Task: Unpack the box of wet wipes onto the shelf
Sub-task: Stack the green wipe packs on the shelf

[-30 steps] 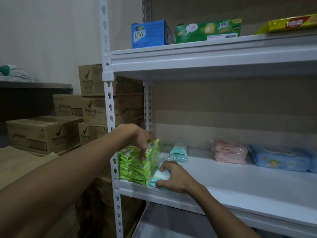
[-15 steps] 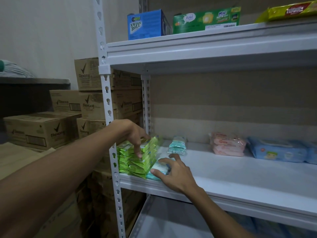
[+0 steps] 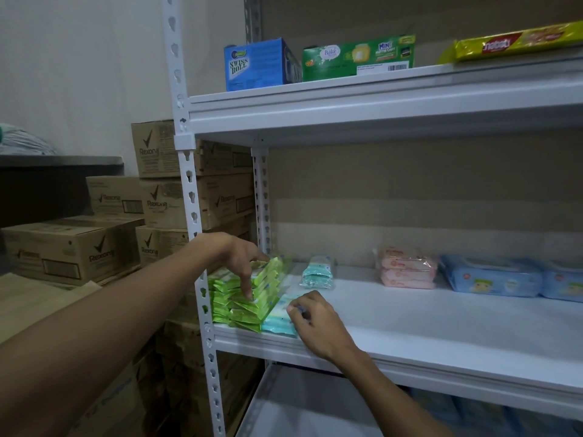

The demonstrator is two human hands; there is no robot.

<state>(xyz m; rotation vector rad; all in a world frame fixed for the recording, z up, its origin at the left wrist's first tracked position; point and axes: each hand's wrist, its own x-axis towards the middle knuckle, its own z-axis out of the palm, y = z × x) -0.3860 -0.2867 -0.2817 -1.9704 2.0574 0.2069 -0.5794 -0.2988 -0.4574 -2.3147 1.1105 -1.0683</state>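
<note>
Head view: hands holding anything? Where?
Left hand presses fingertips on top of the green packs; right hand touches the teal pack at its right edge, grip unclear.

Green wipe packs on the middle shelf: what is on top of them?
The left hand rests its fingertips on top of the green wipe packs. What the hand covers cannot be seen. A light-blue pack lies against their right side, partly covered by the right hand.
</note>
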